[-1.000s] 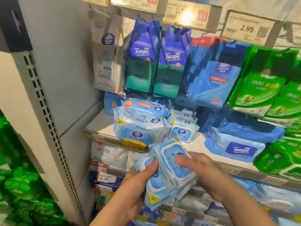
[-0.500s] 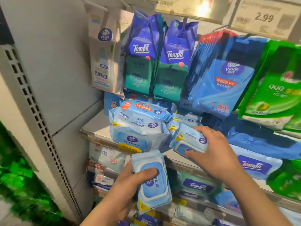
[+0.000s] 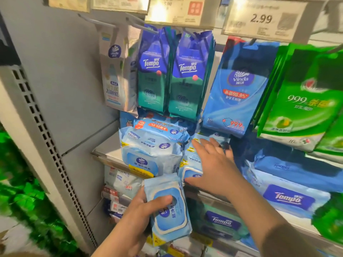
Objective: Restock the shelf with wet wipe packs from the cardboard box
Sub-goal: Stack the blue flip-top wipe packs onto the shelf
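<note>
The left hand (image 3: 141,216) is gripping a light blue wet wipe pack (image 3: 168,206) in front of the shelf (image 3: 104,154), with the thumb curling over the flip lid on its face and the fingers wrapping behind it. The pack is standing nearly upright, its long axis running from low and near to high and far, tilting a little to the left at the top, and its lidded face is turning toward the camera. It is hanging just below the shelf's front edge, near the big stacked wipe bundle (image 3: 152,149) sitting at the left of that shelf. The right hand (image 3: 211,164) is reaching over the shelf with its fingers spread and mostly straight, the palm lying on a small stack of wipe packs (image 3: 189,164) of the same light blue kind, just right of the big bundle; these packs are lying flat with their lids facing up and their long axes running near to far. Above, dark blue Tempo pouches (image 3: 174,71) are hanging from pegs, with a blue Vinda pouch (image 3: 239,86) and green pouches (image 3: 304,101) hanging to their right. A price tag (image 3: 263,17) reading 2.99 is sitting at the upper right. A flat Tempo pack (image 3: 287,199) is lying on the shelf to the right of the right hand.
</note>
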Demonstrator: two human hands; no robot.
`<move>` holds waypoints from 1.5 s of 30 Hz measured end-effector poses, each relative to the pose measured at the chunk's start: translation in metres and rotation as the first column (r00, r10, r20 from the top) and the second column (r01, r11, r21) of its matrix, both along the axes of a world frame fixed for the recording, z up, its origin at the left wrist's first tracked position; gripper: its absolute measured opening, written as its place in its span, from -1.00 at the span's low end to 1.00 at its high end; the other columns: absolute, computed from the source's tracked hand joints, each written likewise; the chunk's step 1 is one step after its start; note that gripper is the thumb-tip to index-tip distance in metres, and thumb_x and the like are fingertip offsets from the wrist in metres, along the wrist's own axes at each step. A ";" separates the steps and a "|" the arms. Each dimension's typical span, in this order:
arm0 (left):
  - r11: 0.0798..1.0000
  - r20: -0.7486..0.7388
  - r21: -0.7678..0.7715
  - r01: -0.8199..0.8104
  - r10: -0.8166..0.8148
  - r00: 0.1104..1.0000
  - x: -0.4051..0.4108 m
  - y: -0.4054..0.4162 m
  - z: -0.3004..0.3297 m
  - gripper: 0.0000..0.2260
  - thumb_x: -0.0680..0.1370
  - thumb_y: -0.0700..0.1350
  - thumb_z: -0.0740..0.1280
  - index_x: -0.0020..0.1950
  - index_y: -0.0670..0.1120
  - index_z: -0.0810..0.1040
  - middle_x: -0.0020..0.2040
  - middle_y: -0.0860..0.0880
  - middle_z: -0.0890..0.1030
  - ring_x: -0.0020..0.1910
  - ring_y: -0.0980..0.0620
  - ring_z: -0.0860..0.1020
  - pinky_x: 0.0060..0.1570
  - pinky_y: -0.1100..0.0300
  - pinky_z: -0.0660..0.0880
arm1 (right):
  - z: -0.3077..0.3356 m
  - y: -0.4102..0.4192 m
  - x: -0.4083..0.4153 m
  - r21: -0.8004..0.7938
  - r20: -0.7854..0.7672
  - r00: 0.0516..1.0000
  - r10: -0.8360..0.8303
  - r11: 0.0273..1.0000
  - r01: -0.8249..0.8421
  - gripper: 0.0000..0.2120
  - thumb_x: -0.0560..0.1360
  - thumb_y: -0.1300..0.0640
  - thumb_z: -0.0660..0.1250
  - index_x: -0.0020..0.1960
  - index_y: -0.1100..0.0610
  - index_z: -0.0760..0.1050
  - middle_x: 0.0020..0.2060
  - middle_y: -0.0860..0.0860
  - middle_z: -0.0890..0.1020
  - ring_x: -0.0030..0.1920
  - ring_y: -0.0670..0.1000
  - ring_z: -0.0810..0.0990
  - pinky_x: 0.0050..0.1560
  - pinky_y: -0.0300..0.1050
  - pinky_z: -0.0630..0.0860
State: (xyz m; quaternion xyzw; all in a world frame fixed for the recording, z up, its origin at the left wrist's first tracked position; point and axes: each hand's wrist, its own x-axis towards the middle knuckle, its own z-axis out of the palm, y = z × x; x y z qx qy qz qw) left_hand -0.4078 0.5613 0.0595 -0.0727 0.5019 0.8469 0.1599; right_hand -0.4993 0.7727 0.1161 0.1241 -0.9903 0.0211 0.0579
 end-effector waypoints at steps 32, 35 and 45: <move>0.993 -0.057 0.109 0.049 -0.042 0.997 -0.032 0.071 0.067 -0.33 0.40 0.16 0.45 0.46 -0.09 0.48 0.21 -0.21 0.69 0.19 -0.21 0.67 0.15 -0.14 0.64 | 0.009 0.021 0.079 -0.949 0.287 0.956 -0.059 0.117 0.292 -0.70 0.51 -0.20 0.36 0.15 -0.09 0.64 0.08 -0.08 0.72 0.11 -0.05 0.68 0.16 0.01 0.61; 0.957 -0.114 -0.105 0.272 -0.283 0.952 -0.036 0.069 0.082 -0.56 0.52 0.12 0.36 0.32 -0.09 0.60 0.11 -0.10 0.74 0.10 -0.04 0.71 0.06 0.10 0.65 | 0.026 0.028 0.070 -0.951 0.305 0.951 0.053 0.065 0.302 -0.47 0.30 -0.24 0.49 0.21 -0.08 0.63 0.14 0.01 0.72 0.14 -0.02 0.70 0.30 0.13 0.55; 0.986 -0.121 0.131 0.107 -0.091 0.988 -0.034 0.072 0.074 -0.79 0.54 0.04 0.36 -0.03 -0.08 0.65 -0.29 -0.02 0.68 -0.30 0.08 0.62 -0.05 0.13 0.56 | 0.029 0.024 0.044 -0.877 0.382 0.917 -0.117 -0.360 0.319 -0.76 0.56 -0.01 0.40 0.05 0.18 0.64 -0.15 0.14 0.74 -0.28 0.10 0.71 -0.33 -0.05 0.60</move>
